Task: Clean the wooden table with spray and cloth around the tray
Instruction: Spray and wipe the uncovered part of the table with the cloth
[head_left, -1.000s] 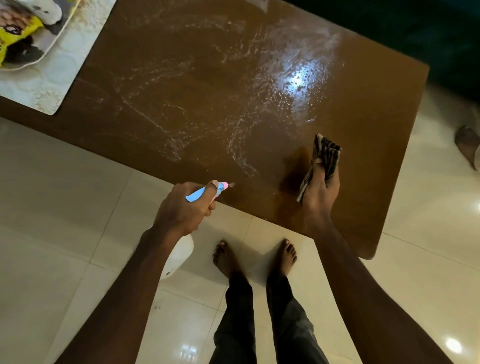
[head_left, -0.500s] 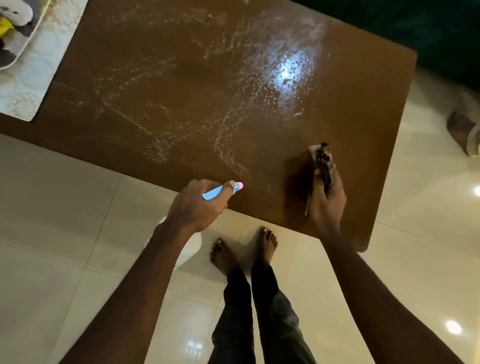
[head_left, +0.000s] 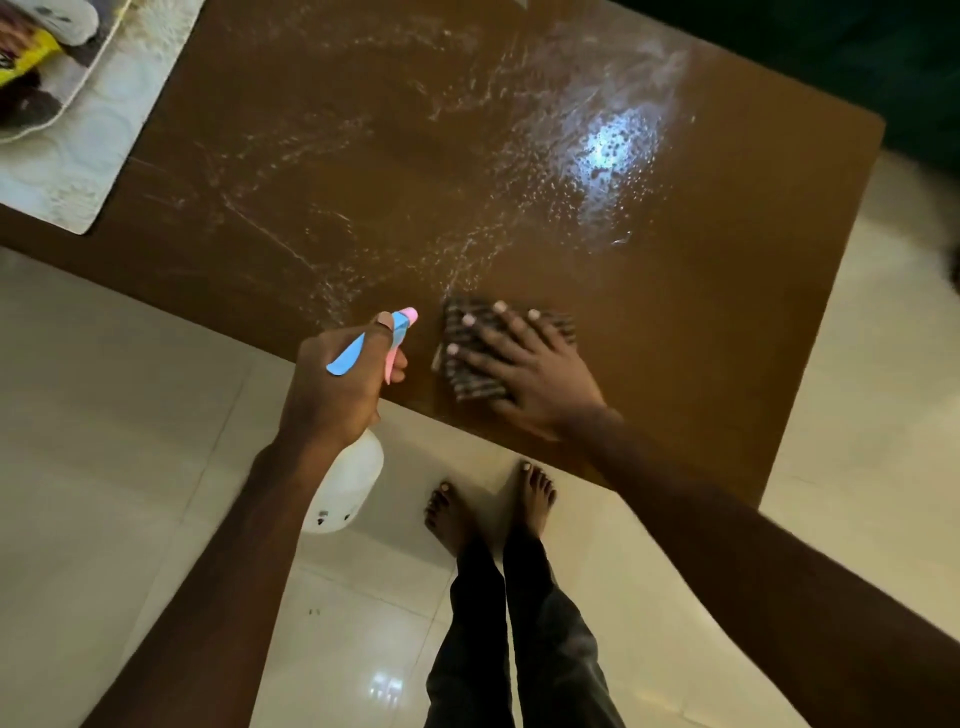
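The brown wooden table is streaked with white spray droplets across its middle and far side. My right hand lies flat, fingers spread, pressing a striped cloth onto the table near its front edge. My left hand grips a white spray bottle with a blue and pink trigger head, held just off the front edge, nozzle next to the cloth. The tray shows at the top left corner, on a pale mat.
A pale patterned placemat lies under the tray at the table's left end. Packets and a white item sit in the tray. My bare feet stand on cream floor tiles below the table edge. Dark furniture lies beyond the far right corner.
My right hand has moved left along the front edge and laid the cloth flat under a spread palm; before, it held the cloth bunched upright. The left hand with the bottle stays in place.
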